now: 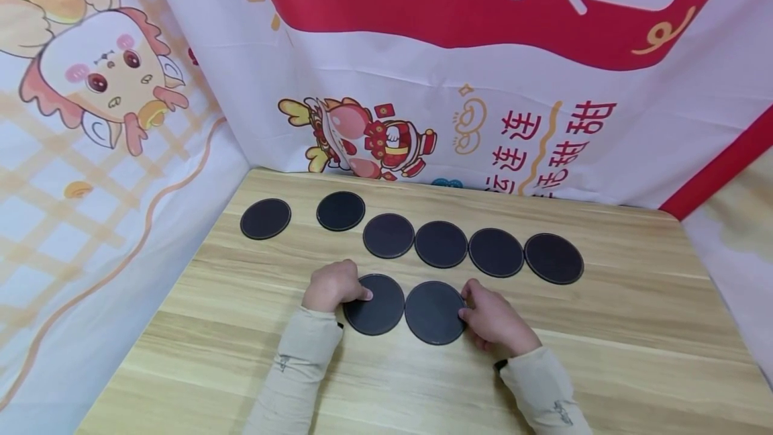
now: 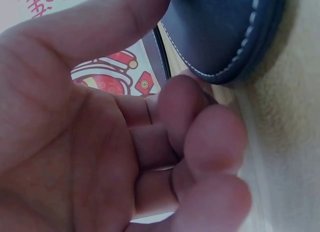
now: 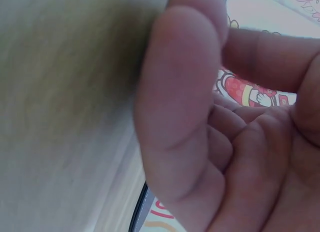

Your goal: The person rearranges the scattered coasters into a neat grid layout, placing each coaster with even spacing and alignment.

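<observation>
Two round black leather-look coasters lie side by side before me in the head view, edges meeting. My left hand pinches the left coaster at its left edge, thumb on top. The left wrist view shows that coaster's pale stitched rim close by the thumb, with the other fingers curled beneath. My right hand holds the right edge of the right coaster with thumb and forefinger. In the right wrist view, curled fingers fill the middle and hide the coaster's held edge.
Behind them, four-like coasters aside, a row of touching black coasters runs across the wooden table. Two separate coasters, one far left and one beside it, lie farther back. A printed cloth hangs at the table's back edge.
</observation>
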The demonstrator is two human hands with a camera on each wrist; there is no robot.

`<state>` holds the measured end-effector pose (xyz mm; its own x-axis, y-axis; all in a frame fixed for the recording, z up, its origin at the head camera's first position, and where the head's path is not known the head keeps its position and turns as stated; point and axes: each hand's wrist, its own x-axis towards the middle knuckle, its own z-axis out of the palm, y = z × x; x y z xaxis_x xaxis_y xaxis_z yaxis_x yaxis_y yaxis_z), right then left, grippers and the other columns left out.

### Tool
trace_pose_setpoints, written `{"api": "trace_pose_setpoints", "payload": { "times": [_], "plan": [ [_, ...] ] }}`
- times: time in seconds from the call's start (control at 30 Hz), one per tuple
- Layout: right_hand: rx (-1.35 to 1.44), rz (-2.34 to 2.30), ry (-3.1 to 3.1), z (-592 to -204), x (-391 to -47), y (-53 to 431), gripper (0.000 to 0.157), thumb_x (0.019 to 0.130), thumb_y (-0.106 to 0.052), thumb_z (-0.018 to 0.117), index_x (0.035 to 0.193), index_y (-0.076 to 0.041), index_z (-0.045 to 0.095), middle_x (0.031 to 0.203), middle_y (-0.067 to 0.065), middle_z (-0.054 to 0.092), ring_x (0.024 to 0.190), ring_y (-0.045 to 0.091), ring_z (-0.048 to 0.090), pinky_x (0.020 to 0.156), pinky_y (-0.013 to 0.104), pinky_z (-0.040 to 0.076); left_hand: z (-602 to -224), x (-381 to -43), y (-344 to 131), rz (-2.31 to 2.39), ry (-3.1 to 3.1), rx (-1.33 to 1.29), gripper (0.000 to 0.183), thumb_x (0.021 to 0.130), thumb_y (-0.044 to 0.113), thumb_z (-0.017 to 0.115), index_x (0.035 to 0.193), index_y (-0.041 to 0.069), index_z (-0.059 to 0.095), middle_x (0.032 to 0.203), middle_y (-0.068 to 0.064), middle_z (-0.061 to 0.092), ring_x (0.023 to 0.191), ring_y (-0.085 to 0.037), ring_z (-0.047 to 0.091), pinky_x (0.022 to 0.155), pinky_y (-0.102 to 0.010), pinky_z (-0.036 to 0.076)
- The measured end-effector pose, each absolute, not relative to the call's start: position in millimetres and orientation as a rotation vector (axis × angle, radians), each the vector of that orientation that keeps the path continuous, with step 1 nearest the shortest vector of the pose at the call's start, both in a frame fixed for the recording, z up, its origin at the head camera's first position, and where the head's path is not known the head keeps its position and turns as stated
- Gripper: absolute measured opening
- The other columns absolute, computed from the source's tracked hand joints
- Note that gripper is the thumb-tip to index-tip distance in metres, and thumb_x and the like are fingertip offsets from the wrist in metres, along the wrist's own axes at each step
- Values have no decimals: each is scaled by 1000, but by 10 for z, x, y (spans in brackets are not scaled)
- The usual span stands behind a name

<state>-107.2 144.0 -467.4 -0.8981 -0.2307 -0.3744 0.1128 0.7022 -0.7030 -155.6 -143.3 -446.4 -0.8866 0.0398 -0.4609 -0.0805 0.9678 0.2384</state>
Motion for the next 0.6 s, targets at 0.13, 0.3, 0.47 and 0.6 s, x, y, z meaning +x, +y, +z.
{"api": "trace_pose_setpoints", "payload": {
  "times": [0.13, 0.3, 0.47, 0.6],
  "plan": [
    [-87, -1072, 2479, -4667, -1078, 1483, 27, 91, 14, 46, 108, -6, 55, 64, 11, 56, 45, 22, 55, 40, 32, 47, -4457, -1554, -1434, 350, 2630, -33, 38, 86, 39, 81, 100, 5, 72, 93, -9, 68, 81, -22, 60, 80, -45, 52],
    [-92, -1057, 2487, -4661, -1086, 1542, 36, 89, 15, 39, 108, -8, 59, 65, 12, 58, 46, 23, 56, 42, 31, 47, -4446, -1554, -1431, 351, 2630, -24, 38, 86, 39, 81, 99, 5, 72, 94, -9, 69, 82, -22, 60, 80, -45, 52],
    [-87, -1067, 2476, -4648, -1097, 1555, 35, 91, 13, 38, 107, -8, 60, 64, 11, 59, 46, 22, 56, 41, 28, 43, -4434, -1546, -1435, 352, 2624, -19, 37, 86, 39, 80, 98, 5, 72, 91, -8, 67, 79, -22, 59, 77, -42, 52],
    [-60, -1080, 2456, -4643, -1101, 1555, 34, 90, 13, 39, 107, -7, 59, 66, 12, 59, 47, 23, 56, 42, 27, 43, -4429, -1544, -1459, 371, 2614, -23, 36, 88, 41, 79, 94, 6, 71, 87, -6, 66, 76, -22, 57, 72, -40, 50]
  ]
}}
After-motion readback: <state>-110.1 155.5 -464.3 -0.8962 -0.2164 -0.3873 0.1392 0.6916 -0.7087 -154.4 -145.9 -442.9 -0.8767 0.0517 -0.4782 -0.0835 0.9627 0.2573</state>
